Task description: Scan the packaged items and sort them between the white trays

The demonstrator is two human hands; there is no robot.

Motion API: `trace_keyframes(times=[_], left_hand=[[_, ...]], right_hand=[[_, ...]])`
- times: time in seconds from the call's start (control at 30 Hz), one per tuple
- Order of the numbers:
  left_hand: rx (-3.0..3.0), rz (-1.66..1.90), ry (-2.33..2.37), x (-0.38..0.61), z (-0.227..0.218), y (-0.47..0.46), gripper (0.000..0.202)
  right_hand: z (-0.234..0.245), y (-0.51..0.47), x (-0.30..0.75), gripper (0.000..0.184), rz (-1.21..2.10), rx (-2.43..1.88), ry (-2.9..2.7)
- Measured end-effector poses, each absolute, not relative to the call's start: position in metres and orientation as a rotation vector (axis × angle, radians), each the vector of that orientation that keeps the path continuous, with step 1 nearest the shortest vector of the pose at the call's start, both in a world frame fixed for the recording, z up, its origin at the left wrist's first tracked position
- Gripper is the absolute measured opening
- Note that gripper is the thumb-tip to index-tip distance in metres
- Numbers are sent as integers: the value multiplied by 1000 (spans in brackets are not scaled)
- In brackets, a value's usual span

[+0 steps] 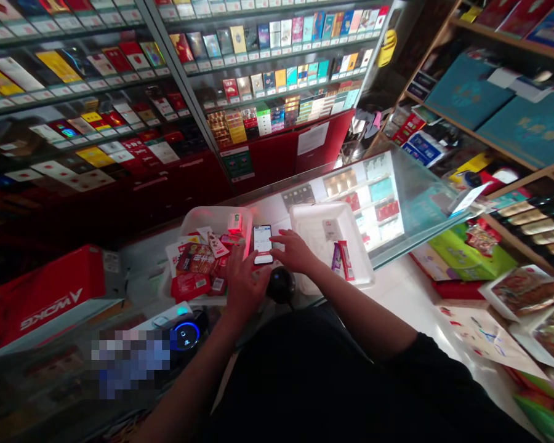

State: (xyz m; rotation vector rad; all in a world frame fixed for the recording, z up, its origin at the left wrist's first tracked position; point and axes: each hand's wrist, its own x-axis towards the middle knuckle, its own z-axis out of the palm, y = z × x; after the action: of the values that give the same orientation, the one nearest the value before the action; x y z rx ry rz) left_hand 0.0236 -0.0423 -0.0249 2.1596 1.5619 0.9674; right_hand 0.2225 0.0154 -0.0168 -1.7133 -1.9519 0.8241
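Note:
A smartphone (262, 245) with a lit white screen lies between two white plastic trays. My left hand (244, 283) is at its lower left, over the edge of the left tray (189, 216); its fingers are stretched out and nothing shows in them. From the right, my right hand (292, 251) reaches to the phone's side with fingers apart, a fingertip at the screen's edge. Red snack packets (196, 261) and a small red-and-white box (235, 223) fill the left tray. Inside the right tray (300, 215) lie a purple bar (336, 257) and a red bar (346, 260).
A round black object (281, 285) stands just below the phone. The glass counter (415, 209) runs off to the right. Shelves of small boxes (305, 27) face me. A red carton (50, 292) and a blue-lit round device (186, 335) are at left.

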Motion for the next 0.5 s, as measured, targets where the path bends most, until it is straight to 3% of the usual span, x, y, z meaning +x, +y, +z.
trace_keyframes(times=[0.27, 0.5], left_hand=[[2259, 830, 1229, 88, -7, -5, 55], [2123, 464, 1158, 158, -5, 25, 68]], right_hand=[[-35, 16, 280, 49, 773, -1934, -1692], [-55, 21, 334, 59, 712, -2193, -1414]])
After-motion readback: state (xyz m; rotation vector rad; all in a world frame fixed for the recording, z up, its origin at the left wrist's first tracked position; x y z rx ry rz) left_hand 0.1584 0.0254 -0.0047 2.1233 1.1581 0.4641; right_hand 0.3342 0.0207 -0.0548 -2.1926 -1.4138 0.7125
